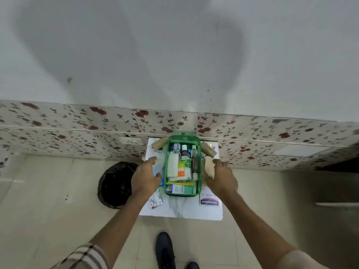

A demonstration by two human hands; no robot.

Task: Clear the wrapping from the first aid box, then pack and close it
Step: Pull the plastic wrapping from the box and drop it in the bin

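head view, box: my green first aid box (pixel 167 164) sits open in the middle of the small white table (pixel 182 210), far end almost against the flowered wall tiles (pixel 58 123). Lid isn't on; can't tell where it is.

head view, contents: already pretty full, with a white roll (pixel 172 165), cotton buds (pixel 183 169), a couple of small bottles (pixel 184 149), a dark tube (pixel 194 165) along the right wall and a green medicine carton (pixel 181 189) at the near end.

head view, left hand: my left hand (pixel 145 178) is spread open, palm down, just beside the box's left wall, holding nothing.

head view, right hand: my right hand (pixel 221 177) is down at the right wall with a tan bandage roll (pixel 209 166) right at the fingertips. Looks like I'm touching it, but I can't tell if my fingers are actually closed round it.

head view, loose stuff: cardboard tube (pixel 159 142) at the far left corner, another tan roll (pixel 208 149) far right, foil blister strip (pixel 155 199) on the near left edge, Hansaplast pack (pixel 209 201) near right.

head view, bin: black-bagged bin (pixel 114 184) on the floor, left of the table.

my take on doing it well: steady the box with the left so it doesn't slide, drop the bandage in upright where there's a gap, lay flat stuff on top last so the lid shuts. Anything that's just wrapping goes in the bin.
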